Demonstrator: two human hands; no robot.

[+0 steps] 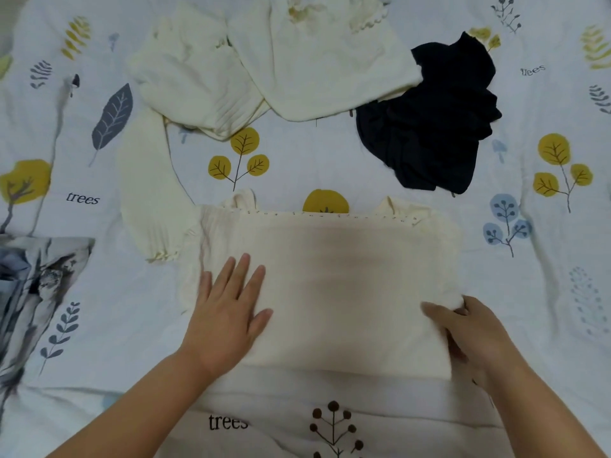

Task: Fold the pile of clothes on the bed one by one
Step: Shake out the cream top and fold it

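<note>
A cream garment (pixel 337 279) lies flat on the bed in front of me, its trimmed neckline at the far edge. My left hand (pixel 228 312) rests flat on its left part with fingers spread. My right hand (pixel 469 328) grips the garment's right edge, fingers curled under the fabric and thumb on top. Farther back lies a rumpled cream sweater (pixel 264 61) with one long sleeve (pixel 148 190) trailing toward me on the left. A crumpled black garment (pixel 433 120) sits at the back right.
The bed cover (pixel 545 292) is white with printed leaves, trees and the word "trees". A grey and blue patterned cloth (pixel 33 285) lies at the left edge.
</note>
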